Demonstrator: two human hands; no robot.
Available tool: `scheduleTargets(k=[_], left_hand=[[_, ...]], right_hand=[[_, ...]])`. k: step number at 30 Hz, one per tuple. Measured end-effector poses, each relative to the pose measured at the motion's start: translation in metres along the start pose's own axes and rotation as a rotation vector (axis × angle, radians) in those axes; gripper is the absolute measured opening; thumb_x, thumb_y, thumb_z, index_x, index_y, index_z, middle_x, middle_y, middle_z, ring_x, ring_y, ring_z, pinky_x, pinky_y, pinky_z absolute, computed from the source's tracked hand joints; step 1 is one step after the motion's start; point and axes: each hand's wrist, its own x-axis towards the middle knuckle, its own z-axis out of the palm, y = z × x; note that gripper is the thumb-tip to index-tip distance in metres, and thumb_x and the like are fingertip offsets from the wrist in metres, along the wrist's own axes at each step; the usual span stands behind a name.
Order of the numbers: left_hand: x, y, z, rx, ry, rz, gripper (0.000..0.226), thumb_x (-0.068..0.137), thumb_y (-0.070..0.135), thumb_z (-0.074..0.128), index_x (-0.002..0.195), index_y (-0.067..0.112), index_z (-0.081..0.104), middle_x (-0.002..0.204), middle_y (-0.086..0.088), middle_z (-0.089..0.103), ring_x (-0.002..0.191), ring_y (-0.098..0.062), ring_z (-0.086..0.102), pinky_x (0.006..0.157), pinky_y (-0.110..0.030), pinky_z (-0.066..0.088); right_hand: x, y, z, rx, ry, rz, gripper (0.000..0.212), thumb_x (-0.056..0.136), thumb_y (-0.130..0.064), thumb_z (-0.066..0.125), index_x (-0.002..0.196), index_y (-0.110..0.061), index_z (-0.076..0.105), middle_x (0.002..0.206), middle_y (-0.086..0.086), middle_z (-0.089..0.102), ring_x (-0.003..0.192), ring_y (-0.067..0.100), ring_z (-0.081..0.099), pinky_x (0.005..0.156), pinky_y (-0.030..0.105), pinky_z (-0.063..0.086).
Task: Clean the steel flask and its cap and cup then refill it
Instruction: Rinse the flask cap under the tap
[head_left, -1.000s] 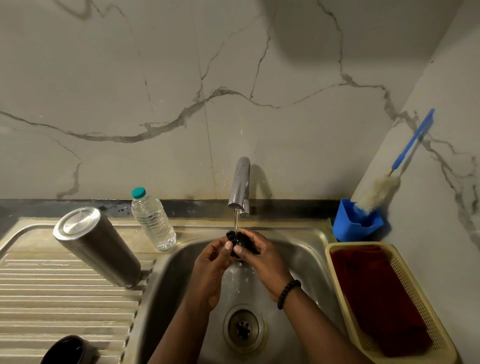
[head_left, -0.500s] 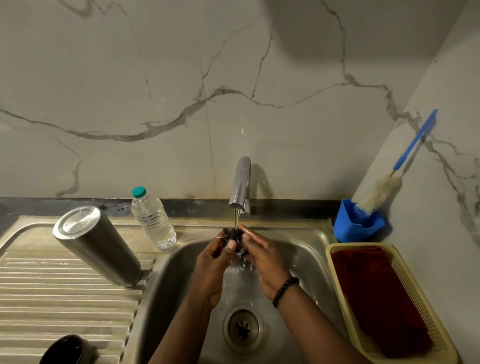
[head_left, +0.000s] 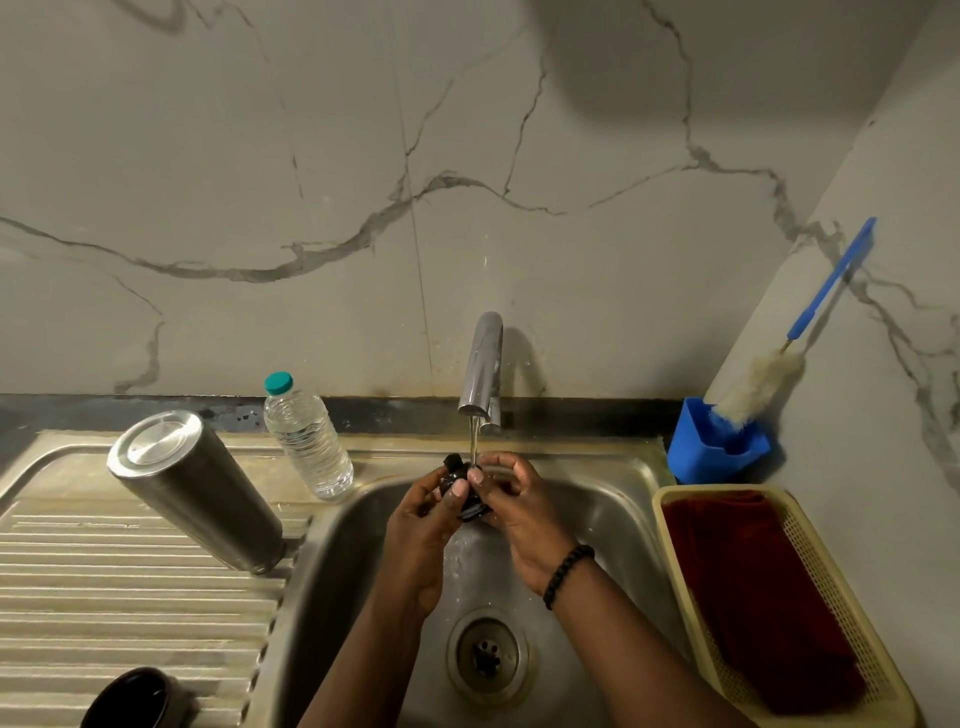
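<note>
Under the running tap (head_left: 482, 374), fingers of left hand (head_left: 423, 512) and right hand (head_left: 514, 506) pinch one black cap (head_left: 457, 480) over the sink (head_left: 618, 499); on the surface: one steel flask (head_left: 195, 491) inverted, one water bottle (head_left: 307, 436), one dark cup (head_left: 132, 699).

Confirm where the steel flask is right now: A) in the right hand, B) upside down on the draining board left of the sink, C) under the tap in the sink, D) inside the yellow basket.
B: the steel flask stands mouth-down on the draining board, while both hands hold the black cap under the tap.
</note>
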Motion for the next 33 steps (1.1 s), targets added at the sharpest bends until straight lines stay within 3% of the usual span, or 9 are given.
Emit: scheduleTargets(k=[5,8,13,18,22,24,28,33], left_hand=[[-0.002,-0.002,-0.002,0.042,-0.004,0.036,0.037,0.095,0.010,0.061,0.132,0.008,0.060,0.120,-0.013,0.072,0.115,-0.027,0.068,0.086,-0.029,0.059],[-0.004,-0.002,0.001,0.059,0.007,0.034,0.041,0.092,0.011,0.064,0.133,0.009,0.060,0.120,-0.012,0.072,0.115,-0.024,0.068,0.087,-0.028,0.058],[-0.001,0.003,-0.001,0.090,0.003,0.042,0.039,0.092,0.020,0.060,0.130,0.010,0.063,0.119,-0.012,0.073,0.115,-0.025,0.067,0.094,-0.034,0.054],[-0.002,0.005,0.002,0.160,-0.054,0.057,0.031,0.102,0.013,0.051,0.130,0.011,0.063,0.118,-0.011,0.073,0.110,-0.021,0.070,0.081,-0.024,0.058],[-0.002,-0.002,0.007,0.155,0.011,0.036,0.028,0.103,0.020,0.050,0.126,0.011,0.063,0.115,-0.011,0.073,0.108,-0.023,0.070,0.079,-0.025,0.059],[-0.003,-0.003,0.010,0.135,0.028,0.027,0.027,0.103,0.020,0.049,0.122,0.008,0.065,0.111,-0.011,0.075,0.104,-0.021,0.071,0.077,-0.024,0.059],[0.000,-0.002,0.006,0.160,0.091,0.031,0.033,0.103,0.030,0.046,0.119,0.011,0.067,0.106,-0.008,0.076,0.102,-0.021,0.072,0.076,-0.023,0.057],[-0.002,-0.003,0.009,0.184,0.086,0.048,0.032,0.100,0.030,0.052,0.121,0.011,0.066,0.109,-0.009,0.075,0.102,-0.021,0.072,0.080,-0.028,0.058]], right_hand=[[-0.006,-0.005,0.003,-0.027,-0.081,0.013,0.019,0.095,-0.019,0.060,0.109,-0.031,0.067,0.107,-0.007,0.073,0.104,0.010,0.067,0.085,0.028,0.056],[-0.008,-0.007,0.005,-0.050,-0.085,0.015,0.022,0.097,-0.017,0.057,0.105,-0.035,0.067,0.106,-0.009,0.072,0.105,0.008,0.066,0.088,0.028,0.055],[-0.006,-0.007,-0.002,0.001,-0.053,0.092,0.022,0.102,-0.024,0.048,0.114,-0.022,0.067,0.108,0.001,0.073,0.102,0.014,0.069,0.087,0.030,0.057],[-0.004,-0.005,0.001,-0.126,-0.034,0.036,0.027,0.090,-0.027,0.068,0.115,-0.023,0.058,0.113,-0.002,0.067,0.101,0.012,0.067,0.083,0.030,0.059],[-0.005,-0.005,0.001,-0.103,0.006,0.034,0.051,0.077,-0.031,0.080,0.117,-0.021,0.049,0.115,0.002,0.064,0.103,0.014,0.065,0.085,0.032,0.058],[-0.007,-0.004,0.000,-0.103,-0.034,0.042,0.059,0.073,-0.040,0.076,0.121,-0.020,0.047,0.119,0.001,0.062,0.107,0.014,0.063,0.089,0.031,0.057],[-0.008,0.000,0.001,-0.056,-0.100,0.053,0.023,0.100,-0.035,0.047,0.118,-0.025,0.058,0.112,-0.003,0.067,0.104,0.012,0.066,0.090,0.030,0.056],[0.000,0.006,-0.002,-0.096,0.030,0.009,0.018,0.092,-0.018,0.065,0.110,-0.019,0.062,0.111,0.002,0.070,0.101,0.014,0.068,0.088,0.036,0.058]])
